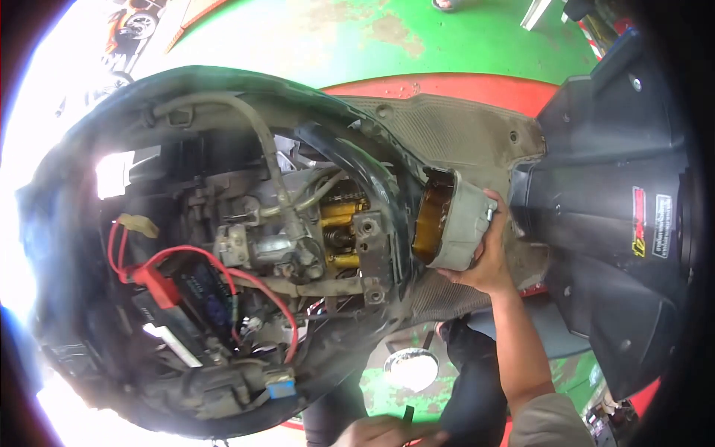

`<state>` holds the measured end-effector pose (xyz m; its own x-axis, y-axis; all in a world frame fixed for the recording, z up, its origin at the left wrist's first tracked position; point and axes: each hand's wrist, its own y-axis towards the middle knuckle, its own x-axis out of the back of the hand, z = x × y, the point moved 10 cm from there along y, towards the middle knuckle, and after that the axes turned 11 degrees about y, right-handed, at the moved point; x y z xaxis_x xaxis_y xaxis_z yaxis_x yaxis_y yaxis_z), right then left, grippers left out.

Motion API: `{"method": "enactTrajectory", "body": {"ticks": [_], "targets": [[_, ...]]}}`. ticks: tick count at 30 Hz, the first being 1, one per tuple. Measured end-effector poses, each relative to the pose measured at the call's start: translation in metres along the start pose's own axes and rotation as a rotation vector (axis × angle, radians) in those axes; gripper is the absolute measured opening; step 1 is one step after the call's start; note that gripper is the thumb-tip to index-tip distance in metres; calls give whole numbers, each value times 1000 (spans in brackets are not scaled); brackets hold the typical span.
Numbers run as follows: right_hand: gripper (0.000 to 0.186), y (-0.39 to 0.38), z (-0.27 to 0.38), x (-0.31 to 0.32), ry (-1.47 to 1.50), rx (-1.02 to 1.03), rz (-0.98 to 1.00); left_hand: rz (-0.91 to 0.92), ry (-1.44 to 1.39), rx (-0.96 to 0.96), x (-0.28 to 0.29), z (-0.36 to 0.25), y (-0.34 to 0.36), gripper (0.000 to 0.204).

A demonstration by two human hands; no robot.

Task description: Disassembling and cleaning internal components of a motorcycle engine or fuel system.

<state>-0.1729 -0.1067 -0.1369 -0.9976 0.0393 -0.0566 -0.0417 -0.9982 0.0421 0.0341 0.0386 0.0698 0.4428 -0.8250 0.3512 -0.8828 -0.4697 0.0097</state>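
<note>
Over the scooter's footboard, my right hand (488, 261) grips a grey metal cylinder head cover (465, 223). The cover is tilted, its oily, amber-stained inside facing left. It is apart from the uncovered cylinder head (342, 232), where golden, oily valve parts show beside a rusty bracket (370, 257). Low in the picture, my left hand (380, 432) is in front of my legs, its fingers closed. A small dark thin piece (408, 415) sticks up at its fingers; what it is I cannot make out. The lower edge cuts off part of this hand.
A black body frame (201, 74) rings the open engine bay. Inside are a battery (202, 294) with a red cable (261, 283) and a hose (261, 134). The ribbed footboard (447, 134) and black front panel (596, 201) lie right. Green floor (313, 45) shows beyond.
</note>
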Motion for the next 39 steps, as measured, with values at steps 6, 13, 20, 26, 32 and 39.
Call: {"method": "enactTrajectory", "body": {"ticks": [6, 13, 20, 26, 32, 39], "targets": [[134, 2, 17, -11, 169, -63, -55, 100, 171, 106, 135, -55, 38, 43], [128, -9, 24, -36, 55, -188, -163, 122, 810, 237, 255, -4, 156, 33], [127, -3, 12, -32, 307, -89, -256, 761, 738, 550, 187, 117, 261, 28], [118, -2, 2, -21, 164, 23, -150, 824, 769, 422, 141, 127, 246, 27], [108, 12, 5, -21, 207, 50, -81, 685, 855, 298, 138, 86, 232, 26], [99, 32, 15, -25, 149, 29, 75, 611, 884, 296, 136, 89, 209, 26]]}}
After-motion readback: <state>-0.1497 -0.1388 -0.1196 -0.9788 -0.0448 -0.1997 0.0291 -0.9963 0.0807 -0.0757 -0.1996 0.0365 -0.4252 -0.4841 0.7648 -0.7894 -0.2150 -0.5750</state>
